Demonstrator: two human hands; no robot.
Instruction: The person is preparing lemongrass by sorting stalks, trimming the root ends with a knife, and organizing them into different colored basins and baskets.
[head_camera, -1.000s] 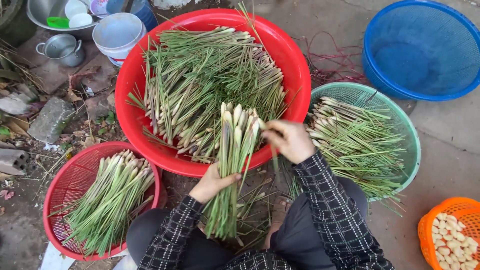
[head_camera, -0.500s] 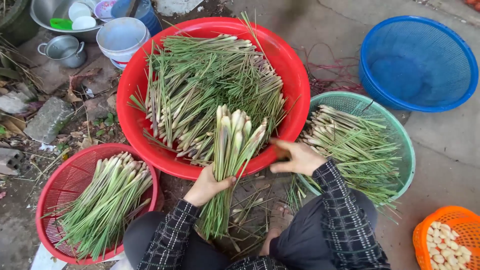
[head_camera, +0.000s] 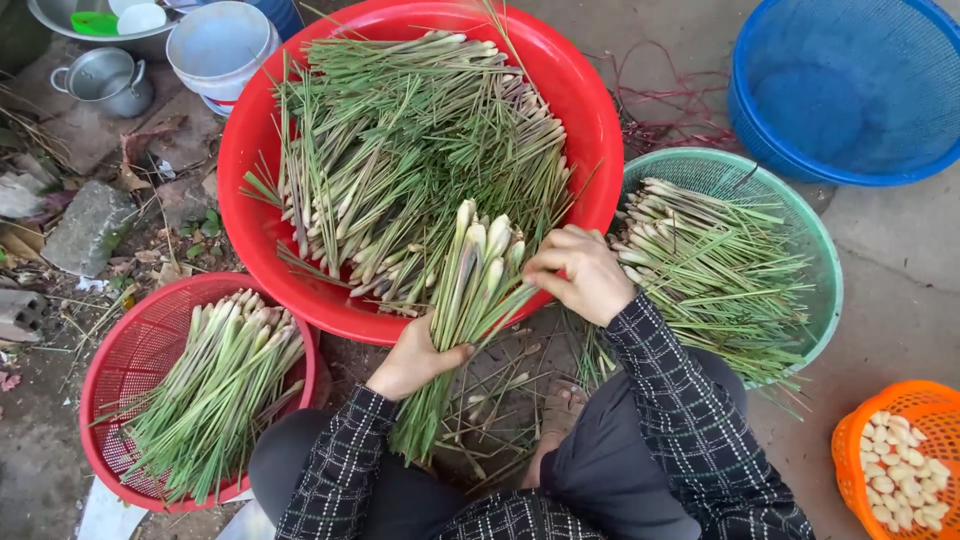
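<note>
The left hand (head_camera: 412, 360) is closed in a grip around the middle of a lemongrass bundle (head_camera: 462, 320), whose pale ends point toward the red basin (head_camera: 590, 110). The right hand (head_camera: 580, 272) curls over the bundle's upper right side, fingers bent on the stalks; its fingertips are hidden. Beyond, loose stalks (head_camera: 410, 160) fill the basin.

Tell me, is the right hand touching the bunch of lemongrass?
Touching. The head view shows the right hand laid on the lemongrass bunch, which the left hand grips lower down.
</note>
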